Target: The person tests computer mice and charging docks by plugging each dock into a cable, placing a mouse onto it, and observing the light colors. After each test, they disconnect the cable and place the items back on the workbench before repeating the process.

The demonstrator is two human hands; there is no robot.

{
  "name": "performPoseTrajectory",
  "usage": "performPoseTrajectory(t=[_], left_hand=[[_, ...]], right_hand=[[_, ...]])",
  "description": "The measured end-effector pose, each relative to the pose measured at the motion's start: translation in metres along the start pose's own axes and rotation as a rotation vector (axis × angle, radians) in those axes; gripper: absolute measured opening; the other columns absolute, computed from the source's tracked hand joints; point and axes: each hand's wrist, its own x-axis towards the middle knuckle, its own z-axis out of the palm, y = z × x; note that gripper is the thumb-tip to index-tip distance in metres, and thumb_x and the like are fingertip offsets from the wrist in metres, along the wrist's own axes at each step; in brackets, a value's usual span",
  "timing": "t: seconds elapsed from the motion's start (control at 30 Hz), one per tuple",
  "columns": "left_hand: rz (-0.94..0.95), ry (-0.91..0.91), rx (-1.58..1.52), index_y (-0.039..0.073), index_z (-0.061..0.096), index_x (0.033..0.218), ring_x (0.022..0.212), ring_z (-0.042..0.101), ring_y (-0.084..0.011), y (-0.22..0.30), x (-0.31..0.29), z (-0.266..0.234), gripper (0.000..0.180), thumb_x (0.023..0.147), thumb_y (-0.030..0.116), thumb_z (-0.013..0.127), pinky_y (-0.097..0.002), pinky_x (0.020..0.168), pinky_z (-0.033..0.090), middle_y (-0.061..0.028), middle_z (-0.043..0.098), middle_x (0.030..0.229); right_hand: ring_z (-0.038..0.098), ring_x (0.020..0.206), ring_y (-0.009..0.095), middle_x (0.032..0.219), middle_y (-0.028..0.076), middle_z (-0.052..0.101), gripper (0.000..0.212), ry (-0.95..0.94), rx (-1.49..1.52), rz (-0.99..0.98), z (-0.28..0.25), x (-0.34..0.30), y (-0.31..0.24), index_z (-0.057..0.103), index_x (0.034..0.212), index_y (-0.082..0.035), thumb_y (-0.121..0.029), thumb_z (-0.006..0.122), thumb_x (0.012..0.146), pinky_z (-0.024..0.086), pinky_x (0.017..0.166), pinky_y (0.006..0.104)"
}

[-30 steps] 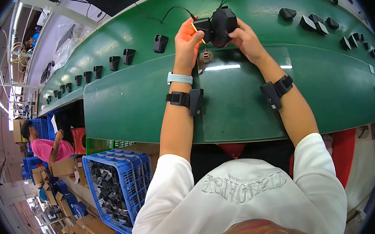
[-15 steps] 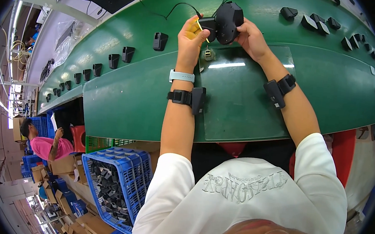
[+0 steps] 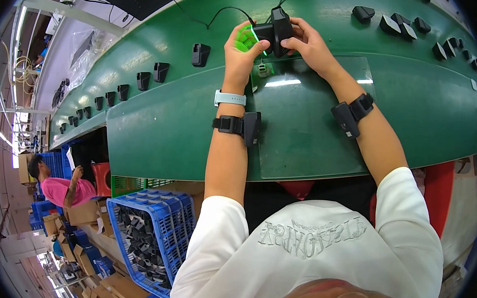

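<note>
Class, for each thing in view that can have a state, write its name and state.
Left grip: closed on black box
Black box: edge glowing green
Right grip: closed on angular black piece
Angular black piece: held beside black box
Cable: curved, running to black box
Blue crate: filled with black parts
Clear sheet: lying flat
Row of black units: spaced apart

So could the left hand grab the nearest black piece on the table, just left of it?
Probably yes, once it lets go: the left hand is holding a glowing black box, but that black piece sits close by and I see nothing between them.
</note>
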Motion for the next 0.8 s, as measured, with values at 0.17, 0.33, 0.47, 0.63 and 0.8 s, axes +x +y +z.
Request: performPoseTrajectory(t=[0.17, 0.33, 0.47, 0.63, 0.8], left_hand=[[-0.008, 0.037, 0.018, 0.004, 0.061, 0.128, 0.084, 0.064, -0.0127, -0.0039, 0.0026, 0.0019, 0.055, 0.08, 0.011, 0.087, -0.0269, 0.074, 0.053, -0.0032, 0.066, 0.094], [-0.009, 0.038, 0.026, 0.003, 0.06, 0.128, 0.083, 0.064, -0.0126, -0.0066, 0.0034, 0.0015, 0.056, 0.08, 0.012, 0.088, -0.0269, 0.074, 0.052, -0.0032, 0.067, 0.093], [-0.011, 0.041, 0.032, 0.003, 0.06, 0.128, 0.083, 0.063, -0.0124, -0.0066, 0.0031, 0.0014, 0.056, 0.08, 0.012, 0.088, -0.0268, 0.073, 0.052, -0.0032, 0.066, 0.093], [-0.005, 0.042, 0.029, 0.003, 0.06, 0.129, 0.083, 0.064, -0.0125, -0.0054, 0.0029, 0.0022, 0.057, 0.079, 0.012, 0.088, -0.0269, 0.073, 0.052, -0.0036, 0.067, 0.093], [-0.013, 0.051, 0.033, 0.003, 0.061, 0.129, 0.082, 0.064, -0.0127, -0.0045, 0.0023, 0.0028, 0.059, 0.078, 0.013, 0.089, -0.0266, 0.074, 0.052, -0.004, 0.067, 0.093]], right_hand=[[0.063, 0.1, 0.015, 0.116, 0.009, 0.067, 0.055, 0.012, -0.006, 0.011, -0.0003, -0.001, -0.0003, 0.052, 0.138, -0.001, -0.009, 0.072, 0.087, 0.053, 0.081, 0.0295], [0.063, 0.101, 0.016, 0.114, 0.009, 0.067, 0.055, 0.003, 0.005, -0.005, 0.0004, -0.0008, -0.0009, 0.052, 0.138, 0.0, -0.008, 0.072, 0.087, 0.052, 0.086, 0.0301], [0.063, 0.101, 0.016, 0.114, 0.009, 0.067, 0.056, -0.005, -0.005, 0.005, -0.0005, -0.0017, -0.0022, 0.051, 0.138, 0.0, -0.008, 0.072, 0.087, 0.052, 0.089, 0.031], [0.063, 0.102, 0.016, 0.115, 0.01, 0.067, 0.057, 0.003, -0.002, 0.017, -0.0004, -0.0025, -0.0029, 0.051, 0.138, 0.0, -0.008, 0.072, 0.086, 0.052, 0.089, 0.031], [0.063, 0.103, 0.017, 0.117, 0.01, 0.066, 0.056, -0.004, 0.001, 0.008, -0.0005, -0.0021, -0.0018, 0.051, 0.138, 0.0, -0.008, 0.072, 0.087, 0.052, 0.089, 0.0313]])
